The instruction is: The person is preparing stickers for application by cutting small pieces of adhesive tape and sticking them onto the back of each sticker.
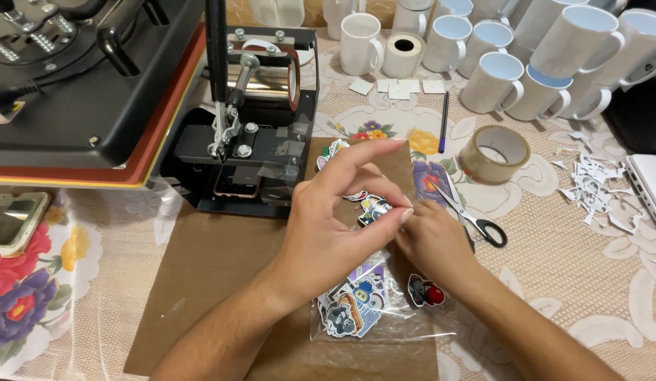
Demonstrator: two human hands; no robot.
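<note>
Cardboard [201, 268] under plastic bag [384, 328] of stickers [350, 310]; both hands' fingers [405, 215] pinch one sticker [374, 208].

The one camera sits on my head and looks steeply down and forward over the table [596, 282] in front of me. It is close: my forearms come in from the bottom edge, and my left hand [335, 226] and right hand [430, 240] meet near the middle of the frame. The view faces away from my body, so the far side of the table, with the white mugs [497, 49], lies along the top edge. The black press machine [95, 85] fills the upper left corner, cut off by the frame.
</note>
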